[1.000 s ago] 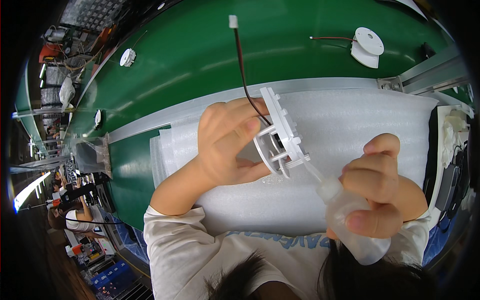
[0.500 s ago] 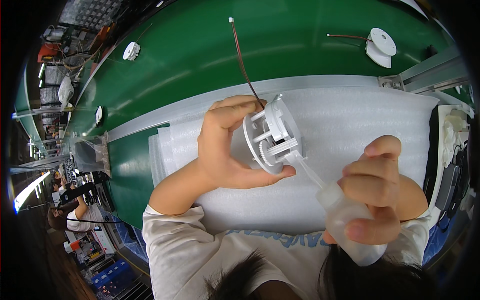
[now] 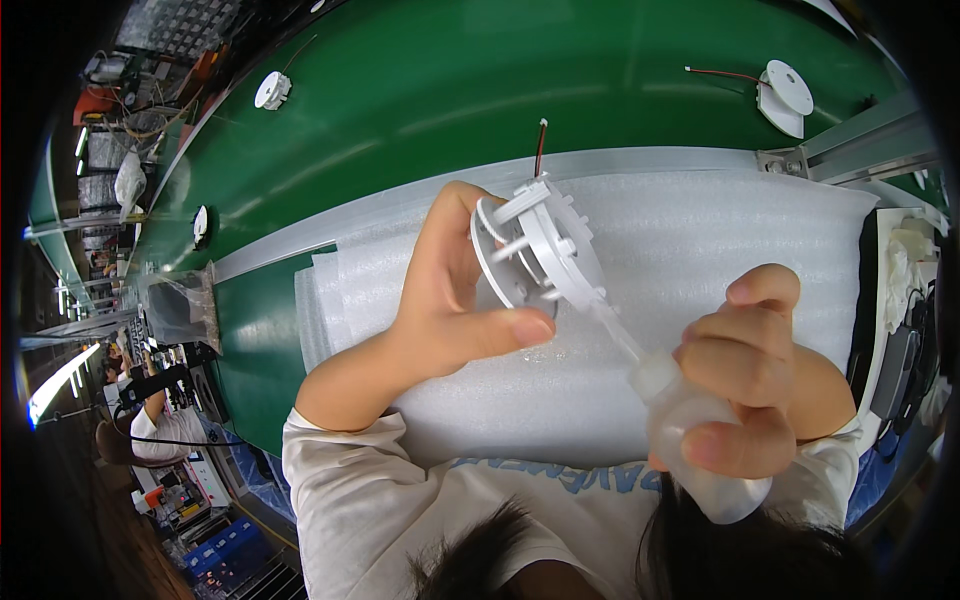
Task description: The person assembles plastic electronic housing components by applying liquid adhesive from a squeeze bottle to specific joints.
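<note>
Partly behind left hand (image 3: 450,300), white plastic part (image 3: 540,250).

Left hand (image 3: 450,300) has turned the white plastic part (image 3: 540,250) edge-on; squeeze bottle (image 3: 690,425) nozzle now touches its lower rim.

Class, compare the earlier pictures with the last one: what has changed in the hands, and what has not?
The left hand has turned the white plastic part so its round discs now show edge-on. The right hand keeps its grip on the squeeze bottle, nozzle at the part's lower edge. The foam sheet lies as before.
</note>
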Demonstrator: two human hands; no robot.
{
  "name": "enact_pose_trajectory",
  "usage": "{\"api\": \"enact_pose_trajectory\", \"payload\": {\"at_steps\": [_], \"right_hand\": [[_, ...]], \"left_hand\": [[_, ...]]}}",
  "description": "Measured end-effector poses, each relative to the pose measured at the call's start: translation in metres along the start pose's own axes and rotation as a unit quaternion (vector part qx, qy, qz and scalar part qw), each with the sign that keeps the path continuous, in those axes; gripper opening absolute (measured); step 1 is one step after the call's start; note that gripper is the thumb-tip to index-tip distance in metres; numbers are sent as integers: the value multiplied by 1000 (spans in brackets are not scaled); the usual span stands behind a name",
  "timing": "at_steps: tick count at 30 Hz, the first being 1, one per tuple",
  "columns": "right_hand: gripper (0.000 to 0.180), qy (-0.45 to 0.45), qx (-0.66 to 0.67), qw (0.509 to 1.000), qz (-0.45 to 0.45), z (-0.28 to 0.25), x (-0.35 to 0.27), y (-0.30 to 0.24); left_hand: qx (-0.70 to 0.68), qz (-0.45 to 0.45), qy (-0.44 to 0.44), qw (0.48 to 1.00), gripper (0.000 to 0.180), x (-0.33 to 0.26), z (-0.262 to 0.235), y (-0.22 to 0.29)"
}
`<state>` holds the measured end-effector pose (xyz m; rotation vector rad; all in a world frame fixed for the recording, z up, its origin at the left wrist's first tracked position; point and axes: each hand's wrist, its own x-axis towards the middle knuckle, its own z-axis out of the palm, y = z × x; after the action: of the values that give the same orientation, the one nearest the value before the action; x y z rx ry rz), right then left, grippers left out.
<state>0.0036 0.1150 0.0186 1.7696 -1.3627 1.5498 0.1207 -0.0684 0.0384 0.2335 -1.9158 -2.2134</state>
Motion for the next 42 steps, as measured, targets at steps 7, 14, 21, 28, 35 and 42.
{"api": "enact_pose_trajectory", "payload": {"at_steps": [7,14,21,28,35,42], "right_hand": [[29,-19,-8,1000,-2,0,-1,3],[30,-22,-6,1000,-1,-2,0,3],[32,-37,2,999,8,0,0,2],[26,67,25,997,33,6,5,2],[28,57,39,996,48,3,5,3],[43,-69,191,966,159,-18,11,6]], "left_hand": [[-66,-31,1,997,61,4,3,3],[-63,-27,4,998,70,3,1,-2],[-69,0,7,998,70,4,1,-5],[-56,-8,6,998,70,6,-1,-1],[-43,-2,10,999,69,9,2,-2],[-22,18,33,999,69,9,1,-2]]}}
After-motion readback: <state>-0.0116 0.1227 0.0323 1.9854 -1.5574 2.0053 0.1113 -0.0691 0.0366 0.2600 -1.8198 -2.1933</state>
